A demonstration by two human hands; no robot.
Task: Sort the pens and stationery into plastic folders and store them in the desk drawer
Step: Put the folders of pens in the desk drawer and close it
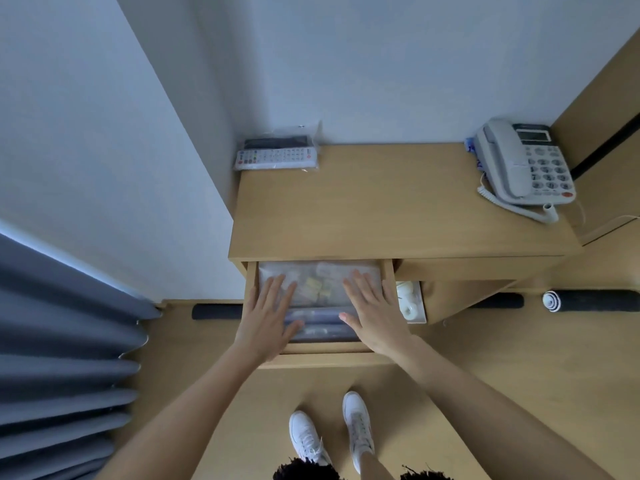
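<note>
Two flat hands are what I have on the job right now. Working down in size: the desk (398, 209) stands against the wall with its drawer (320, 346) pulled out toward me. Inside lie the plastic folders (322, 292), long axis running left to right across the drawer, stationery showing through them. My left hand (268, 317) rests on their left end, my right hand (372, 308) on the right end, fingers straight and spread, pressing rather than gripping anything. Both sit about equally near. I judge the folders are stowed; next I'd lift off and push the drawer front straight away from me.
</note>
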